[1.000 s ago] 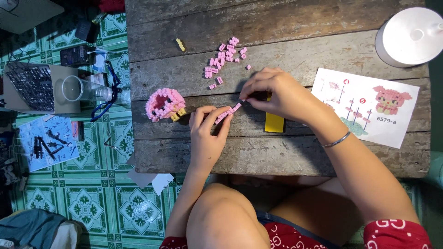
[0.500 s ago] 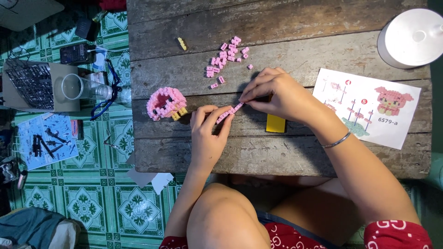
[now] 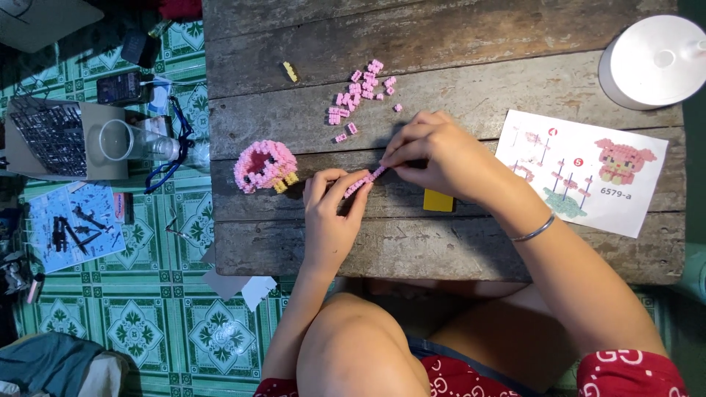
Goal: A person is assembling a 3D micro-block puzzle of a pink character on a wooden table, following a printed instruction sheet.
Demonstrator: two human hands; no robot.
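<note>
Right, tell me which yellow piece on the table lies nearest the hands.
The flat yellow square just under the right hand. The other, a small yellow brick, lies far off beyond the loose pink bricks.

Beside your wooden table (image 3: pixel 294 250), a clear glass (image 3: pixel 121 140) sits on a box above green patterned floor tiles (image 3: pixel 147 323).

Pink brick strip (image 3: pixel 365 181), pink loose bricks (image 3: pixel 360 92), yellow tile (image 3: pixel 438 200), grey wooden table (image 3: pixel 456 44), green patterned floor (image 3: pixel 147 323).
</note>
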